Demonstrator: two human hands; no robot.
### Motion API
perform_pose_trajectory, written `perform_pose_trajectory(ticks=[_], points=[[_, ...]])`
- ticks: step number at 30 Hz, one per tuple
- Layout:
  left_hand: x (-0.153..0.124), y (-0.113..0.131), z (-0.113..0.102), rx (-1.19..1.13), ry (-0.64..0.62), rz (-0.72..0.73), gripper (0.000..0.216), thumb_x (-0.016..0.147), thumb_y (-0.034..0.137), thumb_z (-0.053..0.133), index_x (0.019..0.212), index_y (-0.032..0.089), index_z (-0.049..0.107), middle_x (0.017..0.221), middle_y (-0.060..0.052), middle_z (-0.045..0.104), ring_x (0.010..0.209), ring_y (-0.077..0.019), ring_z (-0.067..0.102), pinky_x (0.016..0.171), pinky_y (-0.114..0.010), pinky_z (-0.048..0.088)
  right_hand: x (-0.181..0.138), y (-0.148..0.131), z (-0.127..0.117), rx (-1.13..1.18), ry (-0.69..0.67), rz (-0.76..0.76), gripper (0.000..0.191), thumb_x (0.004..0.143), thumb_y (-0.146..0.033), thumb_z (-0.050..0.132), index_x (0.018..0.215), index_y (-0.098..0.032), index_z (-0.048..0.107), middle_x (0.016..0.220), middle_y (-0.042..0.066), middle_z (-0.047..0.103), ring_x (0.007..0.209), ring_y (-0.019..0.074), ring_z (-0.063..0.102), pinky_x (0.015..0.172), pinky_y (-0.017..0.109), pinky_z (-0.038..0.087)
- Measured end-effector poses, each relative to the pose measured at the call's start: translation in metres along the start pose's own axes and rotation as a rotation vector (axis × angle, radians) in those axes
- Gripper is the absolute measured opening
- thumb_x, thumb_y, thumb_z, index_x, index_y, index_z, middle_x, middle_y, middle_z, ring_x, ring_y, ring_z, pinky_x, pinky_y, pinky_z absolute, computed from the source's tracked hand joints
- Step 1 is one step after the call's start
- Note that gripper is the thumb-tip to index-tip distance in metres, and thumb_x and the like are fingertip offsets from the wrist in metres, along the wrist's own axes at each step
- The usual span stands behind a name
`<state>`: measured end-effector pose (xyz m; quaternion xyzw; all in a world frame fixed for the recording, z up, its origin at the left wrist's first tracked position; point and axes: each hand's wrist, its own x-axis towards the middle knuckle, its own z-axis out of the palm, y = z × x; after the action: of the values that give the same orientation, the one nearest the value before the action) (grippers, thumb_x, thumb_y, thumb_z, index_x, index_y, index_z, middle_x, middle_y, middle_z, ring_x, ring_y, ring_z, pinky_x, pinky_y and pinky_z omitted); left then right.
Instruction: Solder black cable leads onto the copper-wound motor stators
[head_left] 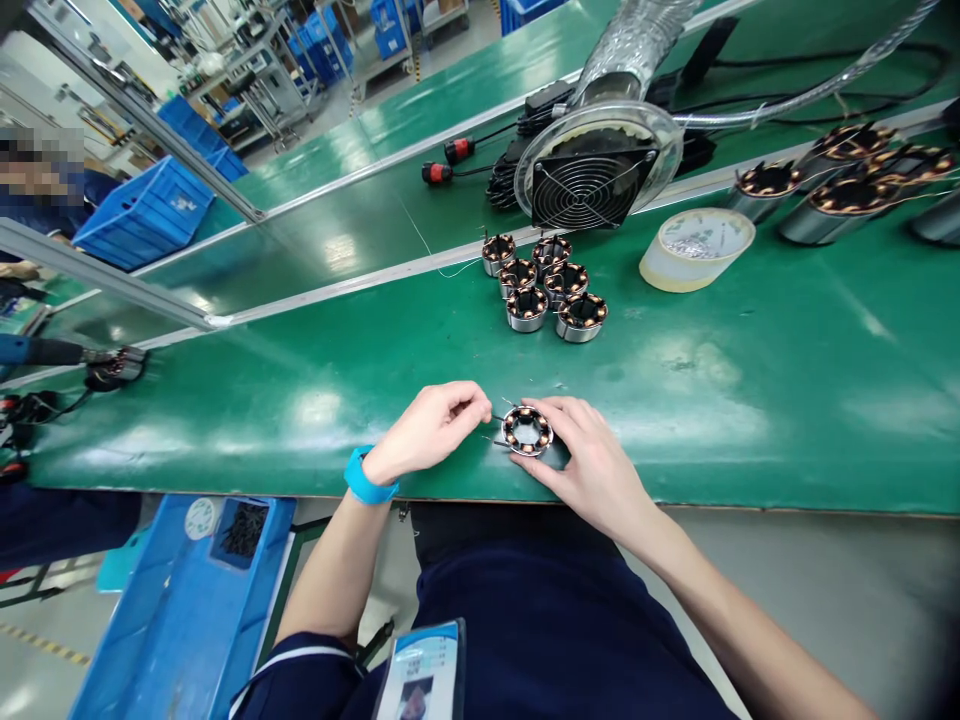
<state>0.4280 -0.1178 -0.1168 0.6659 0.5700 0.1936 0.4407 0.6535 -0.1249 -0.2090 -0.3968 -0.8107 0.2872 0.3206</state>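
Observation:
A motor stator [528, 450], a metal ring with copper coils around its inside, lies on the green bench near the front edge, its open centre facing up. My right hand [589, 450] grips its right side, thumb at the near rim and fingers at the far rim. Thin wire leads [495, 441] stick out from the stator's left. My left hand [442, 425], with a blue wristband, is closed, thumb and forefinger pinched at the end of a dark lead. Beyond them stands a group of several similar stators [526, 312].
A fume fan [589, 190] with a foil duct stands at the back. Right of it are a wide tape roll [675, 265] and taller stators [821, 218]. A power tool [45, 350] reaches in at far left. A blue bin [187, 620] sits below the bench, left.

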Motion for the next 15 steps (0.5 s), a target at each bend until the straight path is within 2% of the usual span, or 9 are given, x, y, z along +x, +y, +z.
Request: perform_pose_trajectory(ticks=[6,11,15], points=[[0.018,-0.012,0.017,-0.353,-0.043,0.039,0.039,0.094,0.050,0.061,0.080,0.014,0.066,0.069,0.000,0.056,0.063,-0.0099,0.045,0.063,-0.024,0.036,0.000,0.001,0.001,0.003,0.014,-0.012,0.043,0.097,-0.040,0.067,0.133,-0.021,0.053,0.122,0.011,0.062,0.113,0.0299,0.057,0.094,0.046,0.048],[0.007,-0.017,0.013,-0.308,0.001,-0.056,0.048,0.094,0.059,0.058,0.081,0.014,0.068,0.063,0.002,0.052,0.055,-0.0079,0.041,0.054,-0.022,0.032,0.000,0.002,0.002,-0.008,0.019,-0.013,0.045,0.098,-0.040,0.066,0.137,-0.022,0.052,0.124,0.011,0.062,0.115,0.0300,0.057,0.095,0.047,0.049],[-0.009,-0.019,0.009,-0.303,-0.076,-0.095,0.047,0.091,0.058,0.062,0.079,0.013,0.066,0.064,0.002,0.053,0.055,-0.0073,0.044,0.052,-0.020,0.033,-0.002,0.003,0.004,-0.028,0.025,-0.018,0.052,0.099,-0.045,0.064,0.142,-0.023,0.049,0.124,0.011,0.061,0.115,0.0302,0.058,0.095,0.048,0.050]])
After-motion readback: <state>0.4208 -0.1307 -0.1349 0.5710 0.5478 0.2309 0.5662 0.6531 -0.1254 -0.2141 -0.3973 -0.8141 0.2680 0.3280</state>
